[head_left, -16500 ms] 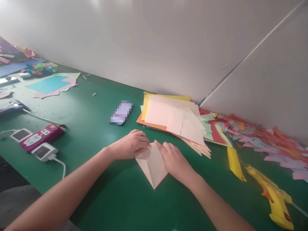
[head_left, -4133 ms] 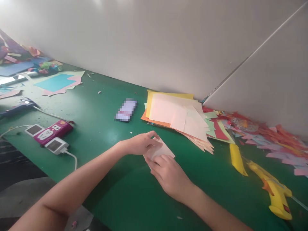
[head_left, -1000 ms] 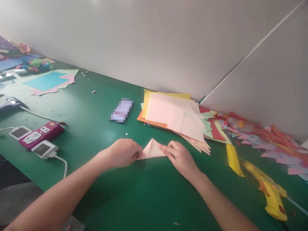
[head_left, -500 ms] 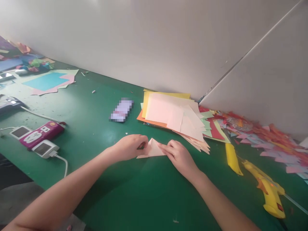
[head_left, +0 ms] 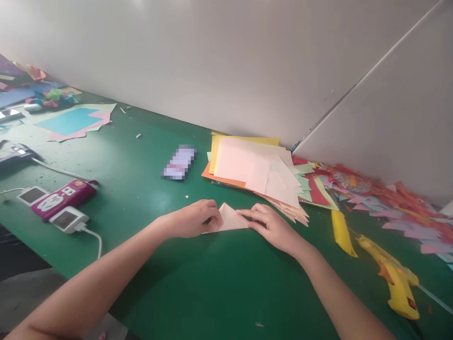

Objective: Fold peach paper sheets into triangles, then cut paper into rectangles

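Observation:
A small pale pink sheet of paper [head_left: 231, 220], folded into a triangle with its peak pointing away from me, lies on the green table. My left hand [head_left: 198, 217] is closed at its left part, fingers curled and pressed onto the paper; the left corner is partly hidden under them. At the right corner rests my right hand [head_left: 271, 225], its fingers stretched out and somewhat apart, fingertips touching the sloping edge.
Behind the hands lies a stack of coloured sheets [head_left: 244, 160], beside a blurred phone [head_left: 180, 163]. To the right are a yellow cutter [head_left: 342, 233], a yellow glue gun [head_left: 396, 278] and paper scraps [head_left: 399, 208]. A purple power strip [head_left: 63, 198] with plugged-in chargers sits left.
My right hand has slid slightly right, from the triangle's face toward its right corner, with its fingers spreading. More of the paper's right side shows. My left hand has shifted slightly right.

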Demonstrator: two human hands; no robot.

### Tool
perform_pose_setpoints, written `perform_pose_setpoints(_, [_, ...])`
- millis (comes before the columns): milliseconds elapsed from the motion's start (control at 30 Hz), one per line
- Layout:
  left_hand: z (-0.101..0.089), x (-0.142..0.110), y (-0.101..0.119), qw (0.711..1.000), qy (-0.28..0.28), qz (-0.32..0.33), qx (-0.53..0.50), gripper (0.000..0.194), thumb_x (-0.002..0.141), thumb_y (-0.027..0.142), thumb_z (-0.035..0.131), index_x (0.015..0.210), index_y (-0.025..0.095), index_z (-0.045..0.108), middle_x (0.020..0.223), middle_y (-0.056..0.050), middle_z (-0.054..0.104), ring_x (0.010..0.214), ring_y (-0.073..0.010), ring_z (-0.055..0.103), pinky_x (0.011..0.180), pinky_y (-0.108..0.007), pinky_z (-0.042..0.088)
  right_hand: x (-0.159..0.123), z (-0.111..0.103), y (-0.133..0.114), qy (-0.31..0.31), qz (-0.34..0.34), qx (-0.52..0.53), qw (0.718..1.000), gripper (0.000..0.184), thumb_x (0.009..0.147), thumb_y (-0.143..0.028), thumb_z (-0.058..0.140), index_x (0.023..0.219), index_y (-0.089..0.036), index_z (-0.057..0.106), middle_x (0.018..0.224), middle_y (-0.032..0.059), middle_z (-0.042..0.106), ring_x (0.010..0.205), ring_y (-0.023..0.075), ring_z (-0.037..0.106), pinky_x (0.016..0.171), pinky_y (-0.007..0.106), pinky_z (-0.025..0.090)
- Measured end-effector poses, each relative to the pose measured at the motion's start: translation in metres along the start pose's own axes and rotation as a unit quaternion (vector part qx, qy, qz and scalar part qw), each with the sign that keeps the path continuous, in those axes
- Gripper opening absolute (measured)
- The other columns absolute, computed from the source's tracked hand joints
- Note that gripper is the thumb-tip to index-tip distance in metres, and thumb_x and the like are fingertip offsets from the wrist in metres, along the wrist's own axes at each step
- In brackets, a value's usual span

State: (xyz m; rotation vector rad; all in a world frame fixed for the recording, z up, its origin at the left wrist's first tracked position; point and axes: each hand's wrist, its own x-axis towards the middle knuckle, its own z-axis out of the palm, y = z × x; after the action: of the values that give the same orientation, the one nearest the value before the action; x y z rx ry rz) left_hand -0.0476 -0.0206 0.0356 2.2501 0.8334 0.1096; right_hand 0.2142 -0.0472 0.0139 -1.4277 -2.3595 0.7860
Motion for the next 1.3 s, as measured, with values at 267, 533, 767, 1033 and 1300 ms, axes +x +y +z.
perform_pose_setpoints(267, [0.005, 0.002, 0.011, 0.995, -0.048, 0.082, 0.019, 0.053, 0.079, 0.001, 0.037, 0.121, 0.029, 0.055, 0.105, -0.004, 0.054, 0.097, -0.0186, 0.050, 0.081, -0.025, 0.040, -0.001, 0.012, -0.008, 0.068, -0.026, 0.022, 0.997, 0.021, 0.091, -0.023, 0.045, 0.080, -0.024, 0.063, 0.079, 0.0027, 0.060, 0.079, 0.0181, 0.053, 0.068, 0.031, 0.043])
perform_pose_setpoints(533, [0.019, 0.008, 0.016, 0.992, -0.026, 0.056, 0.107, 0.065, 0.077, 0.006, 0.041, 0.135, 0.034, 0.039, 0.100, -0.005, 0.051, 0.086, -0.0195, 0.046, 0.080, -0.030, 0.041, 0.001, 0.021, -0.016, 0.084, 0.007, -0.006, 0.996, 0.012, 0.088, -0.024, 0.051, 0.077, -0.022, 0.057, 0.074, 0.0005, 0.057, 0.073, 0.0170, 0.049, 0.066, 0.030, 0.039])
perform_pose_setpoints(767, [0.017, 0.005, 0.016, 0.993, -0.017, 0.057, 0.104, 0.051, 0.078, 0.005, 0.042, 0.123, 0.027, 0.052, 0.102, -0.006, 0.053, 0.087, -0.0194, 0.050, 0.079, -0.030, 0.042, 0.001, 0.013, -0.015, 0.049, 0.031, 0.032, 0.998, 0.014, 0.086, -0.019, 0.048, 0.076, -0.023, 0.057, 0.079, 0.0011, 0.058, 0.079, 0.0174, 0.052, 0.066, 0.030, 0.042])
perform_pose_setpoints(1033, [0.017, 0.006, 0.004, 0.994, 0.106, -0.019, 0.019, 0.014, 0.085, 0.016, 0.043, 0.091, 0.016, 0.055, 0.095, -0.005, 0.053, 0.074, -0.0134, 0.053, 0.066, -0.024, 0.044, 0.002, 0.010, -0.006, 0.061, 0.076, 0.069, 0.993, 0.032, 0.077, -0.021, 0.056, 0.109, -0.025, 0.061, 0.085, 0.0019, 0.056, 0.071, 0.0153, 0.050, 0.064, 0.030, 0.045])
perform_pose_setpoints(1300, [0.024, 0.009, -0.001, 0.987, 0.137, -0.067, -0.047, 0.036, 0.078, 0.020, 0.056, 0.113, 0.020, 0.046, 0.107, -0.007, 0.051, 0.070, -0.0119, 0.053, 0.064, -0.025, 0.047, 0.005, 0.014, -0.018, 0.065, 0.090, 0.057, 0.992, 0.026, 0.079, -0.029, 0.058, 0.103, -0.025, 0.066, 0.074, 0.0008, 0.055, 0.074, 0.0185, 0.052, 0.063, 0.030, 0.043])
